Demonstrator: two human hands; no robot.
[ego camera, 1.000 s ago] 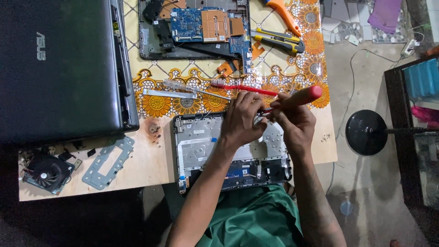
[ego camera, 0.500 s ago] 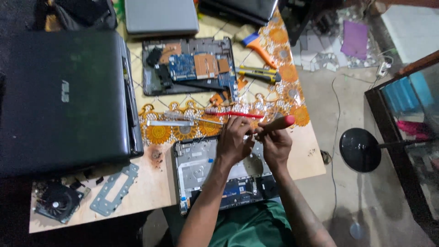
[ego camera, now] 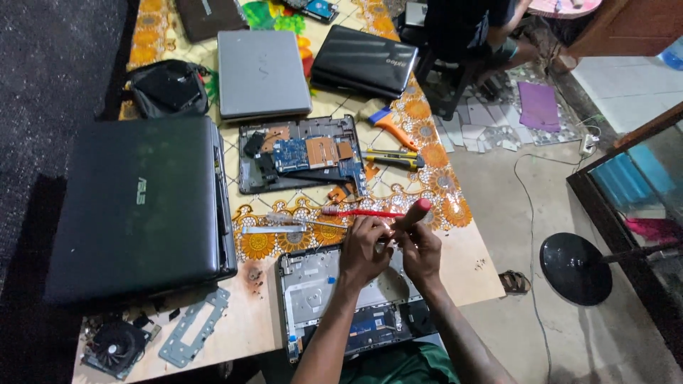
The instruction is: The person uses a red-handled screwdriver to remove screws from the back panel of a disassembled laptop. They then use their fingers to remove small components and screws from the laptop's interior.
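1. My right hand (ego camera: 423, 250) has its fingers clenched on a red-handled screwdriver (ego camera: 415, 212), held upright for downward pressure.
2. My left hand (ego camera: 365, 249) pinches near its tip, steadying it over the near laptop base (ego camera: 313, 288).

- Left hand (ego camera: 364, 250): fingers curled, palm down, forearm stretched forward.
- Right hand (ego camera: 421, 249): closed in a fist, just beside the left hand, touching it.
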